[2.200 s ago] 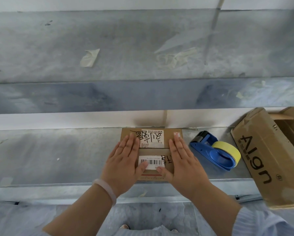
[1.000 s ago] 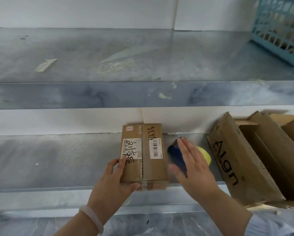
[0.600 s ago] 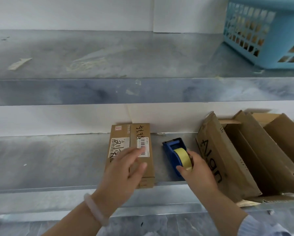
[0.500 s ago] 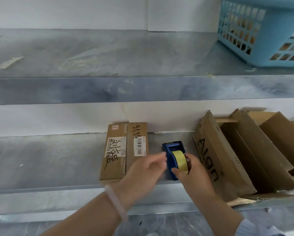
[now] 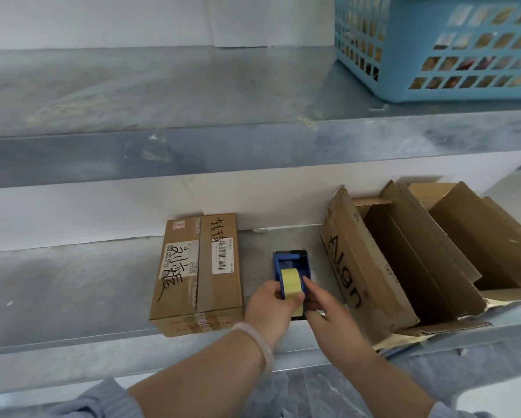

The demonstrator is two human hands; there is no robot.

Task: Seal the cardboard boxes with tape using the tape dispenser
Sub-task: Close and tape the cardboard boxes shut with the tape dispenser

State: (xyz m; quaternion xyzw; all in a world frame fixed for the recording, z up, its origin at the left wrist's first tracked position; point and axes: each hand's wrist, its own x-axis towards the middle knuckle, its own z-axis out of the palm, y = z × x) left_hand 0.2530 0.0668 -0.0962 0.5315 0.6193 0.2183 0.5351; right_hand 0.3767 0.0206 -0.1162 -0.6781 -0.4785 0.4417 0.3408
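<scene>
A blue tape dispenser [image 5: 292, 262] with a yellow tape roll [image 5: 290, 280] stands on the lower grey shelf [image 5: 72, 285]. My left hand [image 5: 271, 312] grips its left side, thumb on the roll. My right hand [image 5: 325, 309] holds the right side, fingers along the blue frame. To the left lies a small closed cardboard box [image 5: 197, 274] with white labels, a barcode and black handwriting; tape runs along its centre seam. Neither hand touches the box.
Several large open cardboard boxes, the nearest marked "Align" [image 5: 361, 267], lean at the right of the shelf, close to the dispenser. A blue plastic basket [image 5: 434, 46] sits on the upper shelf [image 5: 192, 149] at the right. Tape scraps stick to the upper shelf's front.
The small box was turned lengthwise and left at the left. My right hand went to the dispenser and turned it. My left hand left the box and joined on the dispenser.
</scene>
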